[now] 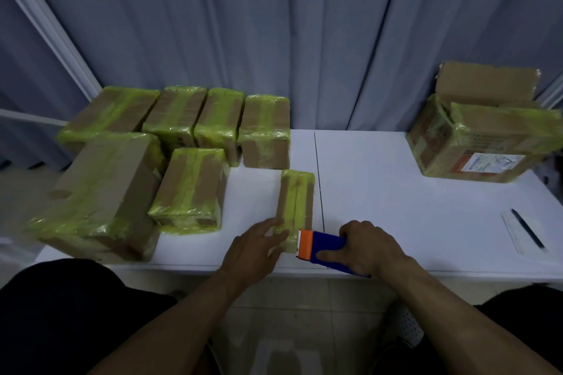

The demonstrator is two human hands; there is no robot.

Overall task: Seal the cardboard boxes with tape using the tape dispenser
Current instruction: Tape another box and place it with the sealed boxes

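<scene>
From my end, a good deal is masked. My right hand (365, 250) is wrapped round the blue body of the tape dispenser (323, 248), so I see only its orange head and part of the shell. The tape roll is out of sight. The near end of the narrow box (297, 204) is partly covered by that orange head and by the fingers of my left hand (253, 250). I cannot tell whether the head is touching the cardboard. The picture smears towards its edges.

The narrow box lies on the white table (396, 192), wrapped in yellow-green tape. Its long axis runs away from me. The dispenser sits at the box's near right corner, lying across that axis with its orange head pointing left at the box.

My left hand rests against the box's near left side, fingers spread and fairly straight.

Left of the narrow box and beyond it stands a cluster of taped boxes (189, 189). Far to its right sits an open box (481, 140) with a label I cannot read, and a thin dark stick (527, 230) I cannot identify.
</scene>
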